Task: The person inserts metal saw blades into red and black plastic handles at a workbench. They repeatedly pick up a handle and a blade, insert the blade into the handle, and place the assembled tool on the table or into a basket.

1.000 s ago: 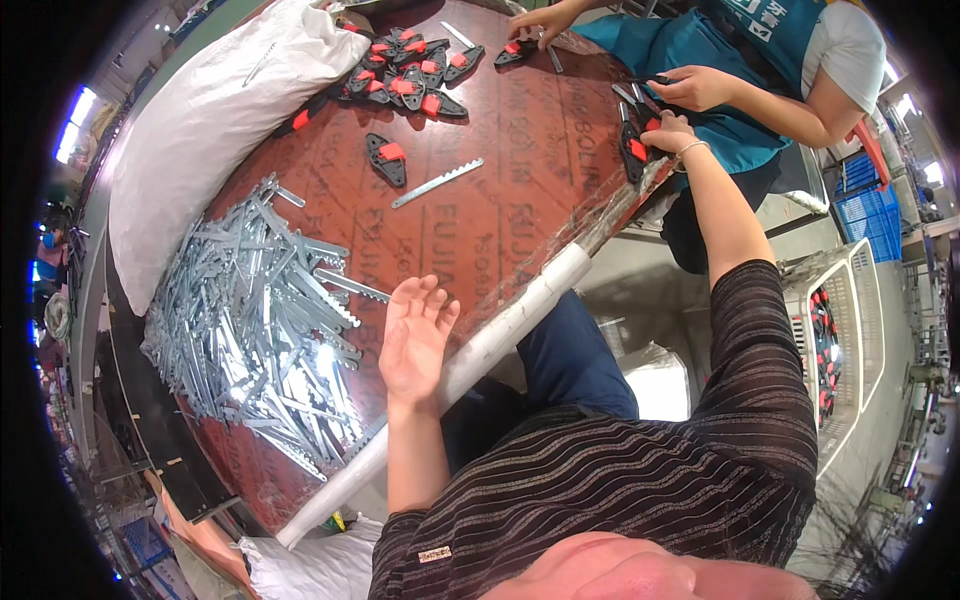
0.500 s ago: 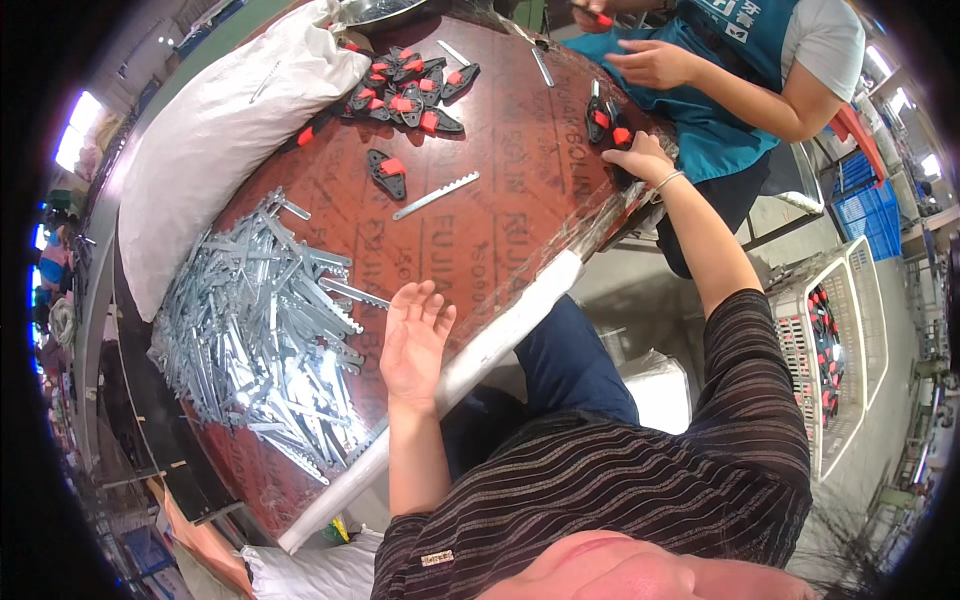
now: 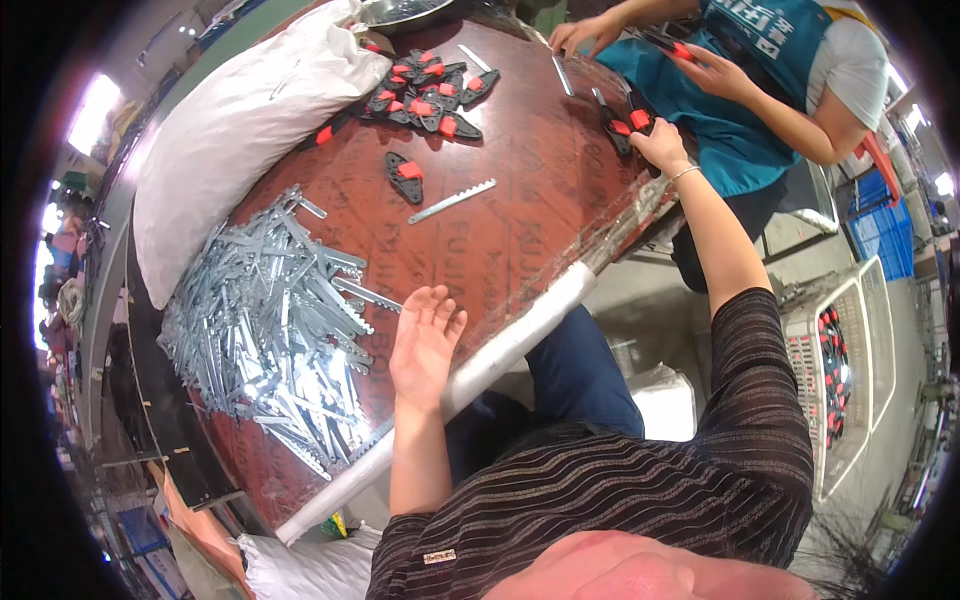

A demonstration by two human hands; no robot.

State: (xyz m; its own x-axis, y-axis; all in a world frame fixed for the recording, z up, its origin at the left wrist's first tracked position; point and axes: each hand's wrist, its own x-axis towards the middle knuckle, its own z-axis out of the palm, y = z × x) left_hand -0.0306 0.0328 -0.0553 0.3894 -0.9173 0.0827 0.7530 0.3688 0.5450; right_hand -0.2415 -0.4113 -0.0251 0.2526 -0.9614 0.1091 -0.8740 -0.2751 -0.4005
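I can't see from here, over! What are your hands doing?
Left hand open, flat by the metal strips. Right hand gripping a black-and-red part at the table edge. Nothing blocking.

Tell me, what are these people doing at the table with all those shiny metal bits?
The person's left hand rests open on the brown table, beside a pile of toothed metal strips. Their right hand reaches across to a black and red plastic part. More such parts lie heaped beyond. Opposite, a co-worker in a teal apron handles one too.
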